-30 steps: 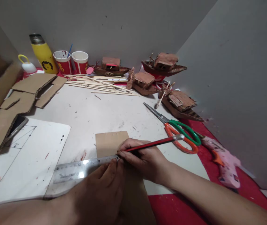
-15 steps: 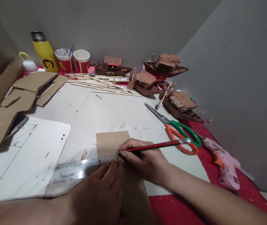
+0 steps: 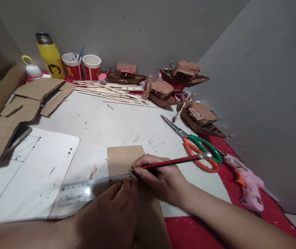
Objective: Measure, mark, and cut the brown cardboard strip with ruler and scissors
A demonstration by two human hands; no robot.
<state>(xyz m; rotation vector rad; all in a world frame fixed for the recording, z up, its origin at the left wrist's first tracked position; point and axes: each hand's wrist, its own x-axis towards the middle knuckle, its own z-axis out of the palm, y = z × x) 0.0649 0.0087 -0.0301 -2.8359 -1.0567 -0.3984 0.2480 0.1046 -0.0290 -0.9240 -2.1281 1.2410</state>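
Note:
A steel ruler [image 3: 85,191] lies slanted across a piece of brown cardboard [image 3: 125,157], its left part reaching past the cardboard onto the white sheet. My left hand [image 3: 111,211] presses the ruler down near its right end, fingertips together on the metal; its thumb is hidden. My right hand [image 3: 160,178] pinches a red and black pencil [image 3: 175,161] low on its shaft. The pencil's tip touches or nearly touches the cardboard just above the ruler's edge. A few short pale marks show along the cardboard's far edge.
Scissors [image 3: 189,138] and a pink glue gun [image 3: 249,186] lie at right. Behind stand model boats [image 3: 202,116], thin sticks [image 3: 116,92], paper cups [image 3: 92,67] and a yellow bottle [image 3: 50,57]. Cut cardboard [image 3: 25,107] and a drawn plan [image 3: 46,162] occupy the left.
The ruler's left end has dipped slightly towards me. Both hands and the pencil keep nearly the same place; the whole view has shifted a little.

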